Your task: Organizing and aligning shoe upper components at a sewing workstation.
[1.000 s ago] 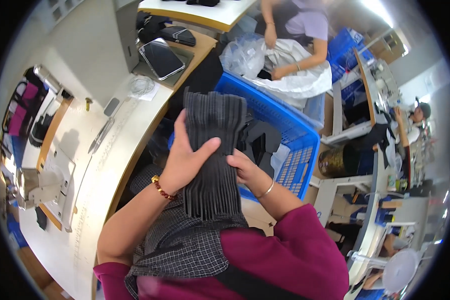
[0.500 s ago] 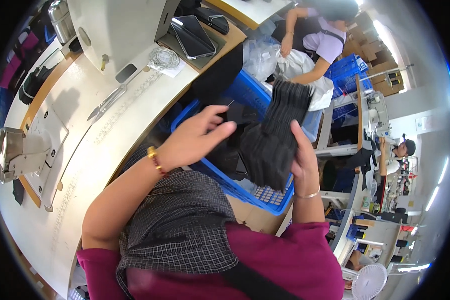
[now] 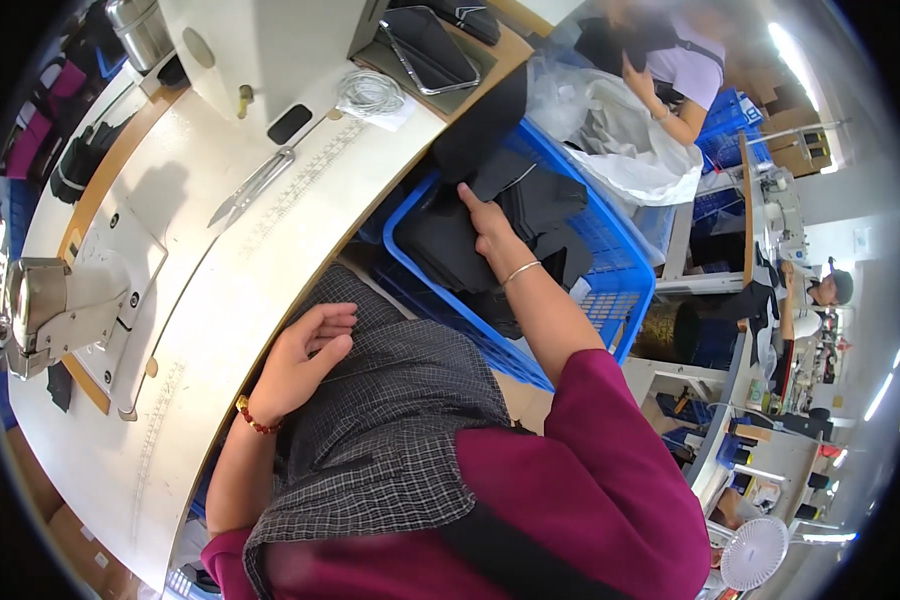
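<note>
Right hand (image 3: 486, 220) touching black fabric pieces (image 3: 438, 245) in blue basket (image 3: 610, 262); fingers hidden, can't tell grip. Pieces extend left of it, long axis unclear. Left hand (image 3: 297, 365) farther, empty, loosely curled.

A: Any readable text in your view?
B: None you can read cleanly. Your white table (image 3: 210, 300) has two printed ruler scales (image 3: 305, 182): one beside the scissors (image 3: 253, 188), the other farther down. Graduations show, figures too small.
A: Anything off your table?
B: Blue crate (image 3: 722, 148) behind your co-worker (image 3: 697, 72) carries a white printed mark (image 3: 751, 109). Too small to make out.
</note>
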Demonstrator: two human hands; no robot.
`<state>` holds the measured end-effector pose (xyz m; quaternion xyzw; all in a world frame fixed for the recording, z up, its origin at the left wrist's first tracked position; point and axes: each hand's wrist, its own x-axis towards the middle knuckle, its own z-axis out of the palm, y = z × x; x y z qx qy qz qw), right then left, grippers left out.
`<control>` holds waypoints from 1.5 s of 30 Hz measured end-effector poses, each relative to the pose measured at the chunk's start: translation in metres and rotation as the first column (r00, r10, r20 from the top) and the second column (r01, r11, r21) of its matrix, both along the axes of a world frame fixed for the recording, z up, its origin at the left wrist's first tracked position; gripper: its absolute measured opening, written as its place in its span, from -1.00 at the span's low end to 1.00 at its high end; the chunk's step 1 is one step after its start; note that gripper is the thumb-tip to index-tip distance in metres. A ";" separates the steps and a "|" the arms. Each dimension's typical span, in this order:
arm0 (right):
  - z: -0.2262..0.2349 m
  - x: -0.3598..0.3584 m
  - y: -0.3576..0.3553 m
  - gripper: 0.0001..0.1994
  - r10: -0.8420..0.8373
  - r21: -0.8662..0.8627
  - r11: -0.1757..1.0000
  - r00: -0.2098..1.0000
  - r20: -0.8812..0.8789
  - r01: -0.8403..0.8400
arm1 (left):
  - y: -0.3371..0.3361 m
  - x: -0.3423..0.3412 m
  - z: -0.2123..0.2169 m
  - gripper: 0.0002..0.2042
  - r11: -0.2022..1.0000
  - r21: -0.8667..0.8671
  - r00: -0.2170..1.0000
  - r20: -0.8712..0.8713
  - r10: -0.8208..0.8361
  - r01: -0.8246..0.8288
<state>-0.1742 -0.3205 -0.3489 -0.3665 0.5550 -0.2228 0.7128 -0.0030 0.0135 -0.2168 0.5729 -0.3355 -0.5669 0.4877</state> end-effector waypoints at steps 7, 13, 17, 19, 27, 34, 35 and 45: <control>0.005 0.028 0.004 -0.29 -0.031 -0.042 0.999 0.998 -0.055 0.029 | 0.025 0.007 -0.002 -0.58 0.998 -0.020 0.999 -0.007 -0.054 0.054; 0.054 -0.001 0.019 -0.41 0.068 -0.094 0.994 0.997 0.046 -0.063 | 0.102 0.000 -0.016 -0.52 0.998 -0.033 0.998 0.029 0.053 -0.052; 0.042 -0.041 -0.020 -0.51 0.221 0.033 0.967 0.892 0.394 -0.254 | 0.195 -0.002 0.015 -0.49 0.996 0.036 0.996 0.031 0.080 -0.081; -0.021 -0.082 -0.087 -0.75 0.271 0.091 0.953 0.946 0.176 -0.290 | 0.231 -0.010 0.035 -0.48 0.979 0.051 0.980 0.020 0.197 -0.197; 0.002 -0.044 -0.048 -0.55 0.376 -0.684 -0.309 0.576 -0.726 -0.661 | 0.354 -0.070 0.118 -0.47 0.789 -0.110 0.717 0.356 0.599 -0.605; 0.125 -0.012 0.038 -0.54 0.639 -0.419 0.172 0.425 -0.641 -0.891 | 0.570 -0.103 0.055 -0.62 -0.106 0.104 -0.038 0.510 0.859 -0.989; 0.125 -0.006 0.043 -0.54 0.606 -0.521 0.144 0.491 -0.626 -0.841 | 0.606 -0.113 0.027 -0.60 -0.246 0.185 -0.098 0.575 0.812 -0.952; 0.187 0.061 0.187 -0.62 0.398 -0.775 -0.630 0.838 -0.374 -0.046 | 0.654 -0.130 -0.138 -0.46 0.087 0.477 0.409 0.630 0.660 -0.875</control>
